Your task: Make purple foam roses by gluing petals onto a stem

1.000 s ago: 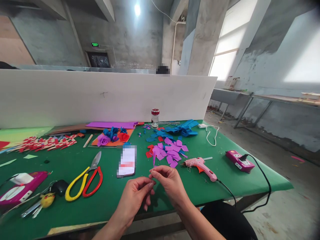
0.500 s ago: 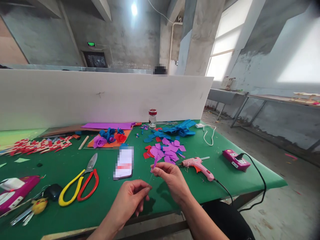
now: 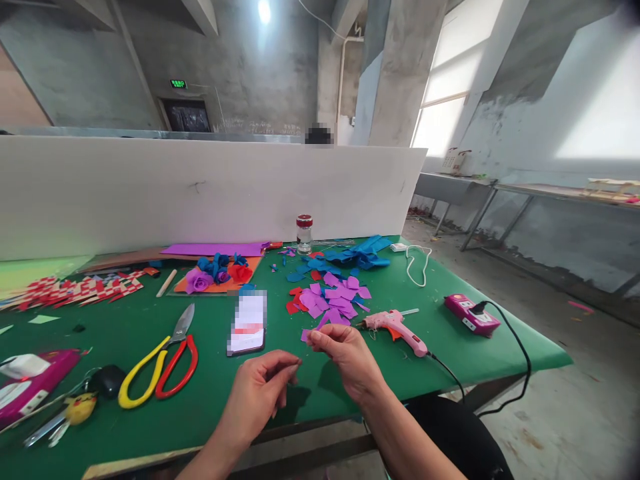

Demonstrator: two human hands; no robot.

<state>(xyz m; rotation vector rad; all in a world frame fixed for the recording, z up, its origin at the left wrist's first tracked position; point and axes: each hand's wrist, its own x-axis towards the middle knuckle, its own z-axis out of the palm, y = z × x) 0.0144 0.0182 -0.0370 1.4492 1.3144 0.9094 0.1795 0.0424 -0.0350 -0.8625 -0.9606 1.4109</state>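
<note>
My right hand (image 3: pixel 345 353) is pinched shut on a small purple paper petal (image 3: pixel 305 335), which shows just left of its fingertips. Facing it, my left hand (image 3: pixel 263 390) has thumb and forefinger pressed together on a thin wire, now barely visible. Both hands are above the table's near edge, slightly apart. Just beyond the right hand lies a pile of loose purple paper petals (image 3: pixel 333 300), with red petals (image 3: pixel 295 301) at its left. A pink glue gun (image 3: pixel 395 327) rests right of the hand. Behind the left hand is a phone (image 3: pixel 249 327).
Yellow-and-red scissors (image 3: pixel 175 353) and keys (image 3: pixel 60 420) are at left. Paper flowers (image 3: pixel 215 270) sit on an orange sheet. A red-lidded jar (image 3: pixel 304 235) and blue paper (image 3: pixel 363 253) are near the white partition (image 3: pixel 240 193). A purple power strip (image 3: pixel 473 315) with cord is at right.
The purple petal at my right fingertips has turned from upright to lower and more sideways. My left hand stays pinched in nearly the same place. The view shifts slightly.
</note>
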